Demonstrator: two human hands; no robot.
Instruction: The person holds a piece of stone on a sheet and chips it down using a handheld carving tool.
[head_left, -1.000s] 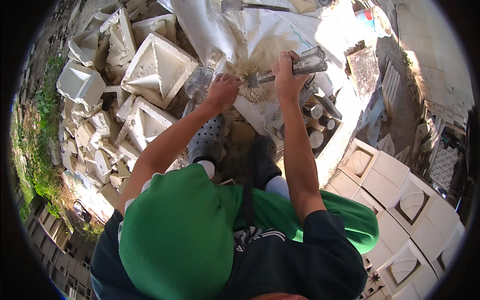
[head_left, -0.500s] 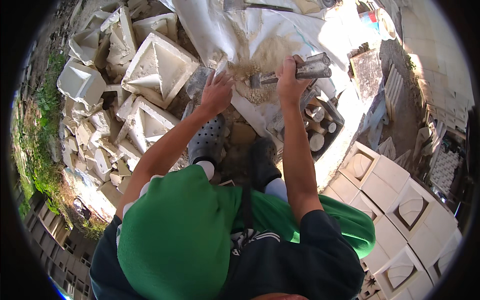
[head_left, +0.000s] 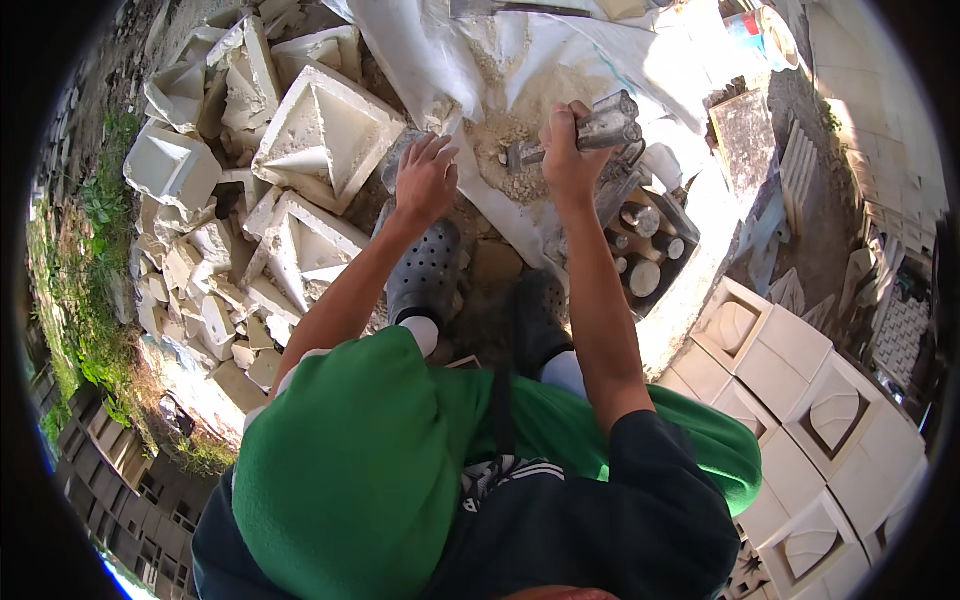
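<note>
Hands: both out front, low over the ground, above the person's dark perforated clogs (head_left: 425,268).
R hand (head_left: 566,160): fist wrapped tight round a grey metal tool (head_left: 590,135), fingers pressed together on its shaft; tool lies roughly level, thick end pointing right, thin end sticking out left of the fist.
L hand (head_left: 425,180): fingers spread, palm down, holding nothing; fingertips at the edge of the white sheet (head_left: 420,60), just beside a heap of pale sandy powder (head_left: 520,125). Touching the sheet or just above it — can't tell.
Tool spot: right over the powder heap, btwn the two hands, near the sheet's middle.
Left side: pile of broken white plaster moulds (head_left: 320,135), chunks and square shells w/ pyramid hollows, tipped every way.
Right side: dark tray (head_left: 650,250) w/ round cylinders in it, close to R forearm.
Lower right: neat rows of whole white square blocks (head_left: 800,370), set edge to edge.
Foreground: green hood and dark sleeves fill the bottom.
</note>
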